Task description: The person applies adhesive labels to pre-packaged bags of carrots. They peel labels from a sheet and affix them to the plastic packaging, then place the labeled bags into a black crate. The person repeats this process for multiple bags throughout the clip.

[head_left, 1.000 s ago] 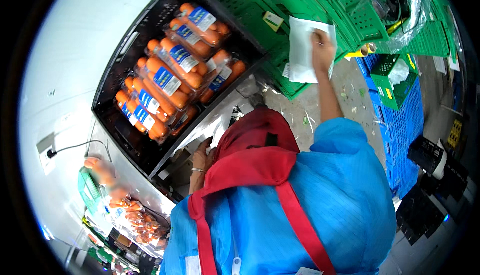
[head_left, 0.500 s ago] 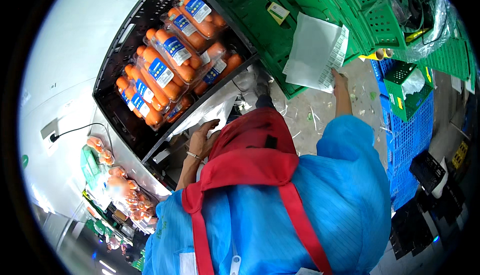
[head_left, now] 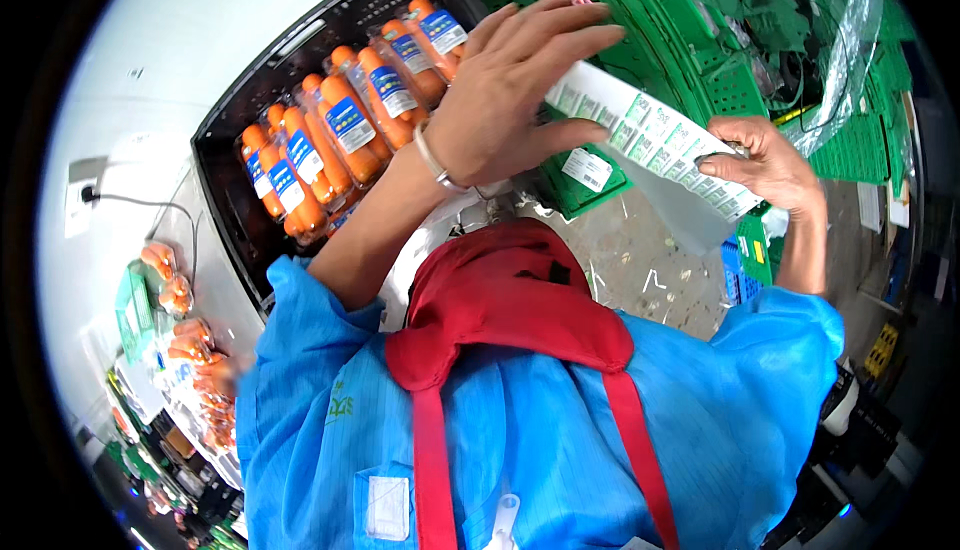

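Observation:
My right hand grips the right end of a sheet of labels, thumb on top. Rows of small printed stickers run along the sheet, and its pale lower part hangs down. Next to the sheet's far left corner is my left hand, fingers spread and thumb stretched toward the stickers. I cannot tell whether its fingertips touch the sheet. Behind my left forearm, clear packs of carrots with blue-and-white labels stand in a black crate. My left hand and wrist hide part of the crate's right side.
Green crates are at the far right, holding dark cloth and clear plastic film. A white tag lies on a green crate below my left hand. More bagged carrots are at the left. Scraps litter the floor.
The sheet has come up closer and to the right in my right hand, its stickers now facing me. My left hand has risen from beside the red apron to the sheet's left corner.

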The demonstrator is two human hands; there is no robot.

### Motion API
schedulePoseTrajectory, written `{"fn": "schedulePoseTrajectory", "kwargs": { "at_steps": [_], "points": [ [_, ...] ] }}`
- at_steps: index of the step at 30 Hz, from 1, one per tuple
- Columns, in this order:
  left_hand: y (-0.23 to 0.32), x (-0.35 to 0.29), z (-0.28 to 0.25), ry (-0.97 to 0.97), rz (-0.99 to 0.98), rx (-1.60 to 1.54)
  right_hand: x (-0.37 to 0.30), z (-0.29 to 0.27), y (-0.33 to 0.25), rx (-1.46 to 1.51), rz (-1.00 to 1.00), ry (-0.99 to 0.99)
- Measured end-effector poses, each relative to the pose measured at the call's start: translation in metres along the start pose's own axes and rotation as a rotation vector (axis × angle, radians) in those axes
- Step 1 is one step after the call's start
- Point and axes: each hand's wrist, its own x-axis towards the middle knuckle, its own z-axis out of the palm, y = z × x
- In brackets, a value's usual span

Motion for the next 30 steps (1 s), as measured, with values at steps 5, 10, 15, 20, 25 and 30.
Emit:
{"fn": "schedulePoseTrajectory", "kwargs": {
  "at_steps": [5,10,15,20,25,30],
  "points": [
    [-0.005,-0.034,-0.020,-0.221,-0.183,-0.181,0.040,0.003,-0.073,-0.273,-0.153,-0.276],
    [0.002,-0.082,-0.060,0.066,-0.574,-0.440,0.057,0.009,-0.080,-0.206,-0.213,-0.091],
    [0.007,-0.119,-0.097,0.165,-0.600,-0.219,0.094,0.049,-0.076,0.210,-0.442,0.112],
    [0.004,-0.148,-0.121,0.114,-0.628,-0.033,0.139,0.087,-0.068,0.357,-0.398,0.187],
    [-0.003,-0.177,-0.129,0.146,-0.717,0.021,0.181,0.131,-0.073,0.586,-0.342,0.223],
    [-0.001,-0.203,-0.124,0.172,-0.789,-0.102,0.187,0.155,-0.078,0.629,-0.325,0.094]
  ]
}}
